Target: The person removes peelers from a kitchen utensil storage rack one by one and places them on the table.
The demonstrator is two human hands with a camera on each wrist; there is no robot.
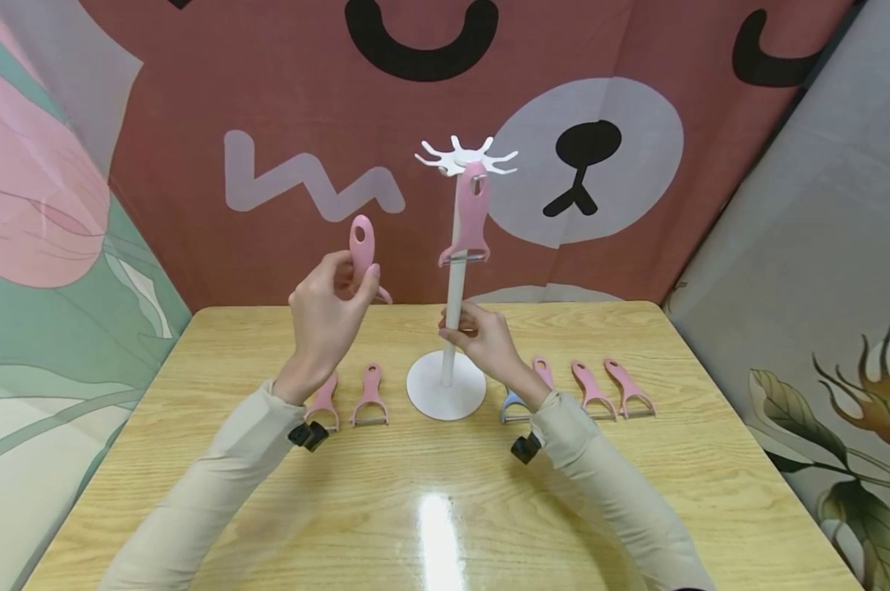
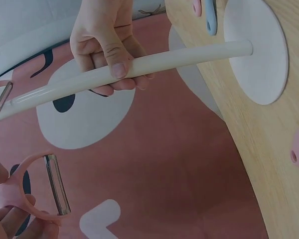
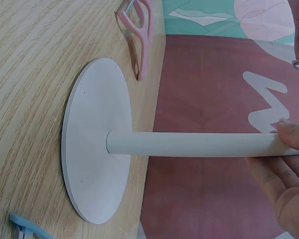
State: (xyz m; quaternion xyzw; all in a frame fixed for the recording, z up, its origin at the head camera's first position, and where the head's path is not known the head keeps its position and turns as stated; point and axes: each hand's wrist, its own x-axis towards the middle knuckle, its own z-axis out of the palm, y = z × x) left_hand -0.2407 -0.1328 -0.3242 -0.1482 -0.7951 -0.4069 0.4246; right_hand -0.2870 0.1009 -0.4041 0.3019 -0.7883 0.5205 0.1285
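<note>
A white stand (image 1: 452,295) with a round base and a ring of hooks on top rises from the table. My right hand (image 1: 485,336) grips its pole between thumb and fingers, partway up. One pink peeler (image 1: 473,209) hangs from a front hook by the hole in its handle. To the left of the pole, my left hand (image 1: 330,304) holds another pink peeler (image 1: 363,242) up in the air, handle end upward. In the left wrist view that peeler's metal blade (image 2: 57,184) shows beyond the fingers.
On the wooden table (image 1: 401,492), two pink peelers (image 1: 371,394) lie left of the base. Several more lie to the right, including a blue peeler (image 1: 515,404) partly behind my right forearm. A patterned cloth (image 1: 327,98) hangs behind the table.
</note>
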